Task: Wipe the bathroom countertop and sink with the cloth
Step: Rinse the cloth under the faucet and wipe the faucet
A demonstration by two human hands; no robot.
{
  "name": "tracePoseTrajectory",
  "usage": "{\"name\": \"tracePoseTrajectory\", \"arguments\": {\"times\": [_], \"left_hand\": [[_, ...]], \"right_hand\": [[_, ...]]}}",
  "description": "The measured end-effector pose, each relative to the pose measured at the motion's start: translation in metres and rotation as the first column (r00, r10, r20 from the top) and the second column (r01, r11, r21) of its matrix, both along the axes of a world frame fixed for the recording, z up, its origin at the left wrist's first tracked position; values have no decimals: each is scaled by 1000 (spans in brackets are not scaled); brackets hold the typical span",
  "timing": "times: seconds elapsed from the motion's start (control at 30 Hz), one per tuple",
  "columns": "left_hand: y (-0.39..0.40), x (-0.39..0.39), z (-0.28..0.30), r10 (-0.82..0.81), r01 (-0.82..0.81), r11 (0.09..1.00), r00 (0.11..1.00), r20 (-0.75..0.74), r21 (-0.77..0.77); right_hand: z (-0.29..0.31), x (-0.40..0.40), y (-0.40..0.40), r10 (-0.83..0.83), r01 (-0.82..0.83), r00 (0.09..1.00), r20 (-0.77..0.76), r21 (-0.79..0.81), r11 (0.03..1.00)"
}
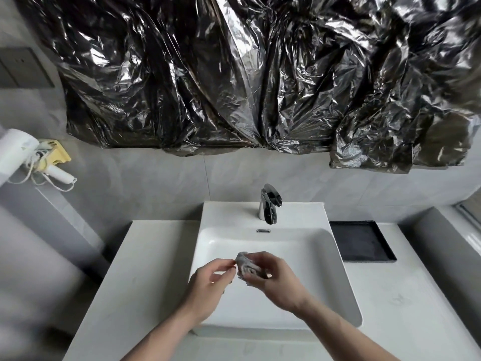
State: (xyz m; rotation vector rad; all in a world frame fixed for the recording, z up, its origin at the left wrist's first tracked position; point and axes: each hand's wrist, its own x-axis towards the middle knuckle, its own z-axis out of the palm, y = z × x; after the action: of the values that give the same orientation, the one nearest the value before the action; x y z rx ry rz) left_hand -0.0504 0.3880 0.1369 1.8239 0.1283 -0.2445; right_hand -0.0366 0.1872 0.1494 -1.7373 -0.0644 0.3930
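Where both hands meet — right hand (270,277), left hand (210,282) — bunched cloth (244,265) above sink (338,282).

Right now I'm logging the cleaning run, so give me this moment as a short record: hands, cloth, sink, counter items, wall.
right hand: closed around the bunched cloth, above the sink basin
left hand: fingertips pinching the cloth's left edge
cloth: small, grey, crumpled, not touching any surface
sink: white, rectangular, no running water visible
faucet: chrome, at the basin's back edge
black tray: on the countertop, right of the sink
hair dryer: white, at far left
plastic sheet: dark, crinkled, covers the wall above
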Motion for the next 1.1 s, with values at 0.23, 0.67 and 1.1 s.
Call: {"name": "tracePoseTrajectory", "arguments": {"times": [0.23, 0.67, 1.1], "left_hand": [[-27, 24, 37, -120, 116, 992, 986, 112, 46], [-22, 27, 41, -198, 160, 970, 955, 219, 181], [-25, 30, 62, -317, 319, 943, 948, 39, -90]], "right_hand": [[29, 5, -30, -44, 49, 996, 81, -68, 996], [46, 15, -59, -82, 113, 973, 215, -135, 984], [67, 23, -62, 64, -70, 990, 126, 46, 996]]}}
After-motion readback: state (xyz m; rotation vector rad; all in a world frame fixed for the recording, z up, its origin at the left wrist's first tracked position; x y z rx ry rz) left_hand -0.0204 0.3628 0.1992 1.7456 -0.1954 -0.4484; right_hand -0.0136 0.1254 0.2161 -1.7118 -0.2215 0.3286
